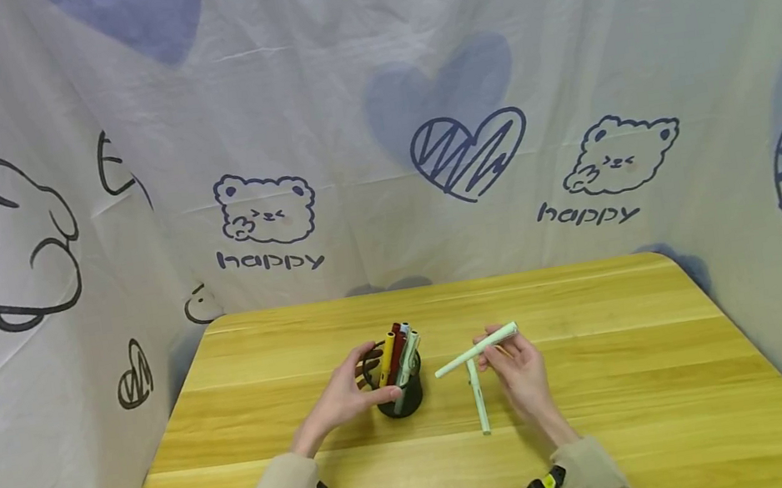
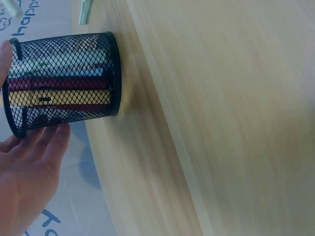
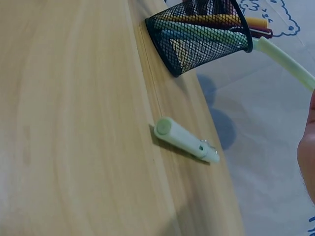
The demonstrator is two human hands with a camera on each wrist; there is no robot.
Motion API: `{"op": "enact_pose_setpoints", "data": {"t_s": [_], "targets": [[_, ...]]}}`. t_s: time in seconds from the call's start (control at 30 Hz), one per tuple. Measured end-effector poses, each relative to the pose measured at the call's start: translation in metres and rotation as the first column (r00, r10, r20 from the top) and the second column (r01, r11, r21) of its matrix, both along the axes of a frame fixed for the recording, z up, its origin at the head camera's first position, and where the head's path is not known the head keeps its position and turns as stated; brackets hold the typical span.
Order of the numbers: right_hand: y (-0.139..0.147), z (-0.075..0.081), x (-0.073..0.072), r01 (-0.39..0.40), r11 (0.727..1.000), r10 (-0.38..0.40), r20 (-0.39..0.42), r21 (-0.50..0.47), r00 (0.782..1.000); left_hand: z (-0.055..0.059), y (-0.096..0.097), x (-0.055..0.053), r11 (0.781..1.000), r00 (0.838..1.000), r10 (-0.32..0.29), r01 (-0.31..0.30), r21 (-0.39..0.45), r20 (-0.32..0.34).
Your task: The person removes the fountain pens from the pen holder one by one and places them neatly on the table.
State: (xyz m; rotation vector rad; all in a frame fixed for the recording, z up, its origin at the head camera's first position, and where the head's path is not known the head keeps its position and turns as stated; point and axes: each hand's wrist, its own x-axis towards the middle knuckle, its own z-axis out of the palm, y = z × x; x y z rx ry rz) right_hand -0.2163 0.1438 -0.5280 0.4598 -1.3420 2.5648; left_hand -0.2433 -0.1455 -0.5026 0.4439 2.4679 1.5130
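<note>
Gripping a pale green pen [image 1: 477, 349], the right hand [image 1: 520, 372] nears the mesh holder [image 1: 399, 390].

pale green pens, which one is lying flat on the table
The pale green pen lying on the table just left of the right hand. The other loose green pen is lifted in that hand's fingers, and the rest stand in the mesh holder.

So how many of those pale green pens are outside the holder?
2. One pale green pen is held up in the right hand; the other pale green pen lies on the table beside that hand. More stand in the mesh pen holder.
</note>
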Motion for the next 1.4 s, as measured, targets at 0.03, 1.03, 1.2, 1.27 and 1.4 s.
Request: {"op": "enact_pose_setpoints", "data": {"t_s": [0.03,1.03,1.2,1.27,1.4], "targets": [[0.001,-0.001,0.0,0.005,1.0,-0.005,0.002,-0.005,1.0,0.0,0.0,0.0,1.0,1.0,-0.001,0.001,0.0,0.0],[0.036,-0.015,0.008,0.15,0.945,-0.192,0.125,0.29,0.973,0.0,-0.001,0.001,1.0,1.0,0.001,-0.001,0.009,0.005],[0.042,-0.017,0.007,0.136,0.92,-0.199,0.138,0.368,0.97,0.0,0.0,0.001,1.0,1.0,0.0,0.0,0.014,0.007],[0.044,-0.016,0.007,0.111,0.906,-0.195,0.171,0.408,0.966,0.0,0.0,0.0,1.0,1.0,-0.002,0.002,0.015,0.006],[0.048,-0.016,0.007,0.039,0.862,-0.189,0.249,0.505,0.95,0.0,0.0,0.0,1.0,1.0,-0.004,0.004,0.014,0.005]]}}
